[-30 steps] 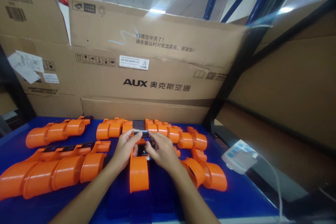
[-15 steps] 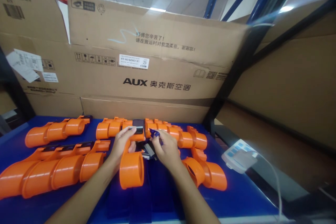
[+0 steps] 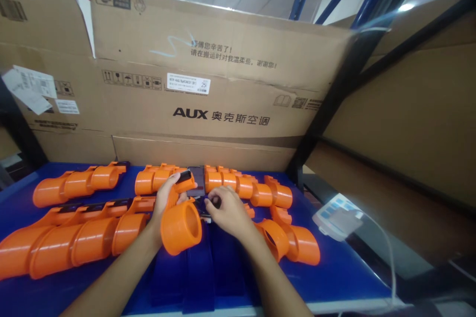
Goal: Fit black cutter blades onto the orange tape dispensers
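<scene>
Right hand [image 3: 228,211] partly hides small parts [image 3: 205,218]; forearms [image 3: 117,270] cropped below.

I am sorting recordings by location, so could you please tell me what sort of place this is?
Probably a workshop or assembly station: rows of similar orange parts lie on a blue tabletop, with printed cardboard standing behind it.

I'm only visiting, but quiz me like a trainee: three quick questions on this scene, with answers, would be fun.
1. Which hand holds an orange part?
2. By which side of the blue table is the white box: a) left or b) right?
3. Fill in: the large Latin letters on the carton read ___.

Key: 1. The left hand. 2. b. 3. AUX.
</scene>
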{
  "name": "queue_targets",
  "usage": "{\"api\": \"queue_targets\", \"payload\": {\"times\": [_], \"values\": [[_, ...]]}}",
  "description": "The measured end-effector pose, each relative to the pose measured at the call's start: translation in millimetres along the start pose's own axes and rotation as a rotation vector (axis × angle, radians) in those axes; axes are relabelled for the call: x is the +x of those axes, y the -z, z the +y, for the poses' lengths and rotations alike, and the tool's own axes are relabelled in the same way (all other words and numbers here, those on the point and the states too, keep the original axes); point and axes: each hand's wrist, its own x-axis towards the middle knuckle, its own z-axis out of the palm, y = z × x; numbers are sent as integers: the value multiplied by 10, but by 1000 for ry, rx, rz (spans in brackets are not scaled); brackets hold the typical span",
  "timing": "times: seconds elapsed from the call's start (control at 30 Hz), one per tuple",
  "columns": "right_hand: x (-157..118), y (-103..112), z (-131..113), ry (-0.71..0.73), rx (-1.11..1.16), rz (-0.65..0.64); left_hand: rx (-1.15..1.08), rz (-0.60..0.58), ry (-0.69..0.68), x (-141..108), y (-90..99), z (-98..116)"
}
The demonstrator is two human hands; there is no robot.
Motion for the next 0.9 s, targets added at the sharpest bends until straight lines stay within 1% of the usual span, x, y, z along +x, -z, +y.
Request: {"api": "queue_targets", "payload": {"times": [0.1, 0.17, 0.23, 0.3, 0.4, 0.43, 0.5, 0.6, 0.73, 0.83, 0.9], "values": [[3, -3, 0, -7, -10, 14, -38, 7, 24, -12, -11, -1], [17, -6, 4, -9, -10, 31, -32, 5, -11, -10, -17, -6], [31, -1, -1, 2, 5, 65, 28, 7, -62, -7, -26, -21], [39, 18, -23, 19, 50, 139, 121, 6, -118, -14, -40, -46], [34, 76, -82, 56, 166, 289, 226, -10, -196, -48, -80, -94], [29, 97, -103, 82, 203, 316, 250, -21, -209, -61, -97, -110], [16, 134, -140, 155, 254, 309, 286, -48, -202, -84, -129, -139], [3, 153, -172, 244, 269, 232, 312, -94, -166, -96, -160, -167], [-1, 136, -182, 258, 265, 182, 314, -111, -162, -88, -161, -179], [0, 135, -181, 253, 285, 207, 299, -95, -168, -80, -136, -169], [6, 144, -170, 216, 281, 276, 277, -62, -172, -67, -107, -149]]}}
